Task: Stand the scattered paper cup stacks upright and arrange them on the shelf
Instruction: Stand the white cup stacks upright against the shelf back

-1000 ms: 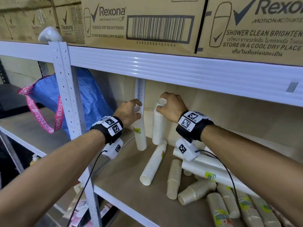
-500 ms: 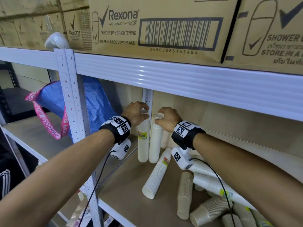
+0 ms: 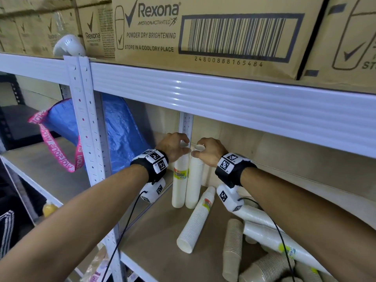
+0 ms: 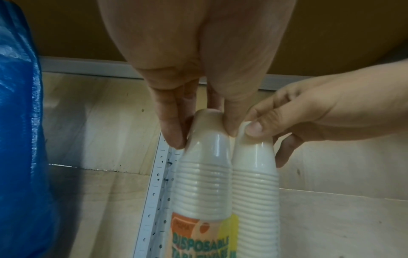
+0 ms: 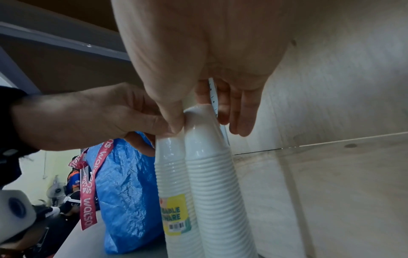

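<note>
I'm pinching glossy white cups [image 4: 203, 176] under a clear, shiny plastic sleeve that's catching the light; a printed label [image 3: 181, 173] is showing bright yellow and orange through it. The neighbouring stack [image 4: 253, 183] is gleaming the same smooth way, ribbed at its rims. The brown stacks [image 3: 233, 249] are looking duller, matt paper. The shelf board [image 3: 154, 237] is showing pale wood grain, matt and a little scuffed. The beam [image 3: 223, 102] is shining as glossy painted metal, ridged, and the perforated post [image 3: 85, 119] is looking the same. The bag [image 5: 125, 183] is crinkling like woven blue plastic, with a pink fabric strap [image 5: 88, 206]. The boxes [image 3: 203, 33] are looking like plain matt cardboard.
</note>
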Available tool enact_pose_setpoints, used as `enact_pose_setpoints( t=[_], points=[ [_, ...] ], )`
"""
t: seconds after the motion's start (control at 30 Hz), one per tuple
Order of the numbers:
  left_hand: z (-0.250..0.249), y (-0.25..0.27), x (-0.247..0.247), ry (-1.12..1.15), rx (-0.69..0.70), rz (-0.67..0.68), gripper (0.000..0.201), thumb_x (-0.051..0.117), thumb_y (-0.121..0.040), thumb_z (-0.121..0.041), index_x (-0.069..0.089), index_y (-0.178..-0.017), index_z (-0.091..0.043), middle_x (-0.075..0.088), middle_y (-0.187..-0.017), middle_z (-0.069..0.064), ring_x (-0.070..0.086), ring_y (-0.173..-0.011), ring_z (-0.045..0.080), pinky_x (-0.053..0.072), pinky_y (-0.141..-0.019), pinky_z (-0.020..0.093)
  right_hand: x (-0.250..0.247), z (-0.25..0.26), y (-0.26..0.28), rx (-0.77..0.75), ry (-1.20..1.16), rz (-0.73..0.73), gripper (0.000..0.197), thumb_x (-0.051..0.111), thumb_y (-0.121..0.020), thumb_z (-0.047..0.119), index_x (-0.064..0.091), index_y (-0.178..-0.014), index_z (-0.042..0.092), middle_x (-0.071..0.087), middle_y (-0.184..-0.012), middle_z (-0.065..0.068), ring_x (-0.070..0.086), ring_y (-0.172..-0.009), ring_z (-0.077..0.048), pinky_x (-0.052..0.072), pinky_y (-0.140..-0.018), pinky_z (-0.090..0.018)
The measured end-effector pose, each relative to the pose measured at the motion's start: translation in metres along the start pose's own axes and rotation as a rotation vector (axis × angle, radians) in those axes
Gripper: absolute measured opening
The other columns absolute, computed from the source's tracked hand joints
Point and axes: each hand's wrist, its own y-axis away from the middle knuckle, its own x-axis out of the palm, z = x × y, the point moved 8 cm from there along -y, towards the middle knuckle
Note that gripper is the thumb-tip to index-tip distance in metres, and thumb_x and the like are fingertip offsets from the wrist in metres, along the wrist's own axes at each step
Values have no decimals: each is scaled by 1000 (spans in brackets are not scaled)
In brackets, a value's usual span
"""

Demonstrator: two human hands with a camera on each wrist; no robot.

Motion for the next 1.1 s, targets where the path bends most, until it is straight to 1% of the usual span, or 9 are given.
enact_pose_setpoints(
  t=[0.17, 0.27, 0.37, 0.5, 0.6, 0.73, 0.93, 1.0, 1.1],
  points=[
    [-2, -4, 2, -48, 9, -1, 29, 72, -86, -32, 66, -111, -18, 64, -122, 6, 59, -109, 24, 47, -88, 32, -3, 4, -2, -40, 6, 42, 30, 68, -87, 26, 67, -114, 15, 64, -119, -5, 60, -112, -23, 40, -78, -24],
    [-2, -6, 4, -43, 19, -6, 30, 72, -85, -32, 67, -110, -17, 65, -122, 6, 60, -109, 25, 47, -88, 32, 0, 11, 0, -71, 8, 100, 37, 62, -89, 14, 62, -126, 15, 57, -134, -6, 53, -126, -22, 38, -88, -22],
    [-2, -7, 5, -38, 23, -8, 29, 72, -85, -32, 67, -109, -17, 66, -120, 6, 61, -107, 23, 49, -88, 32, 2, 11, -1, -59, -18, 123, 45, 59, -88, 8, 57, -132, 15, 54, -138, -4, 51, -128, -17, 38, -88, -20],
    [-3, -8, 5, -36, 19, -1, 31, 71, -86, -32, 66, -112, -16, 65, -123, 6, 60, -110, 24, 50, -92, 35, -1, 8, -1, -25, -31, 99, 55, 69, -84, 21, 52, -136, 15, 56, -137, -1, 54, -125, -17, 39, -88, -20],
    [-2, -8, 6, -34, 17, 3, 31, 71, -86, -33, 66, -112, -17, 64, -123, 6, 60, -109, 25, 50, -93, 36, -3, 6, 0, -3, 8, 57, 52, 73, -82, 33, 57, -126, 11, 62, -128, -3, 59, -116, -20, 41, -80, -23],
    [-1, -8, 6, -33, 18, -1, 29, 72, -84, -32, 66, -109, -18, 66, -120, 6, 61, -106, 24, 51, -90, 35, 1, 10, -1, -21, 1, 85, 38, 69, -86, 21, 59, -121, 11, 61, -128, -7, 58, -117, -20, 41, -79, -23],
    [3, -7, 6, -15, 10, 0, 26, 72, -84, -32, 66, -106, -20, 65, -123, 5, 60, -108, 24, 50, -90, 35, 4, 8, 0, -41, -25, 143, 47, 60, -88, 9, 53, -134, 16, 54, -139, -5, 51, -128, -18, 38, -88, -21],
    [3, -7, 6, -17, 8, 1, 25, 72, -84, -32, 66, -106, -20, 65, -123, 5, 60, -108, 24, 50, -90, 35, 4, 7, 0, -35, -43, 141, 48, 62, -87, 12, 52, -134, 16, 55, -138, -4, 52, -127, -17, 37, -86, -20],
    [1, -8, 8, -15, 5, 12, 26, 73, -84, -32, 65, -106, -21, 63, -127, 5, 59, -112, 25, 51, -94, 39, 1, 8, -1, -23, -14, 104, 53, 71, -84, 30, 53, -131, 15, 59, -132, -2, 57, -118, -19, 39, -82, -22]
  ],
)
